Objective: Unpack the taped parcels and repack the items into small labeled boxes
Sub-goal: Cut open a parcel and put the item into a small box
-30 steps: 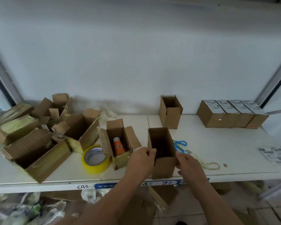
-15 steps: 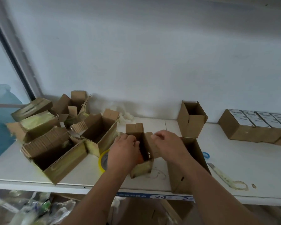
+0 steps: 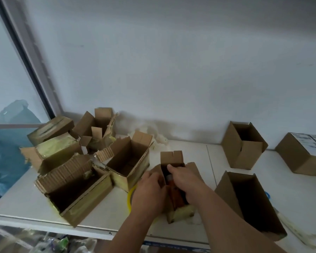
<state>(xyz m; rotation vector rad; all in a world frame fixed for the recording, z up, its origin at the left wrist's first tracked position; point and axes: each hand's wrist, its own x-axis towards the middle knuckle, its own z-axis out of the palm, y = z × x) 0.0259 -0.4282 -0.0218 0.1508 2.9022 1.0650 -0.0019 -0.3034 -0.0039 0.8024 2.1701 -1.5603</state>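
Note:
A small opened parcel (image 3: 172,158) with yellow tape on it stands at the middle of the white table (image 3: 26,201). An orange bottle (image 3: 172,187) with a white cap stands inside it. My left hand (image 3: 150,192) grips the parcel's left flap and side. My right hand (image 3: 187,181) reaches into the parcel from the right, fingers curled by the bottle; I cannot tell whether they hold it. An empty open small box (image 3: 252,203) stands just right of my right arm. A second open small box (image 3: 243,145) stands behind it.
Several torn, taped parcels (image 3: 128,161) lie open on the left of the table. A yellow tape roll (image 3: 130,195) peeks out under my left hand. Closed labeled boxes (image 3: 305,154) sit at the far right. Tape scraps (image 3: 306,236) lie near the front right edge.
Both hands left the empty small box and moved left to the opened parcel with the orange bottle. The view swung left and closer. My right hand now reaches deeper into the parcel.

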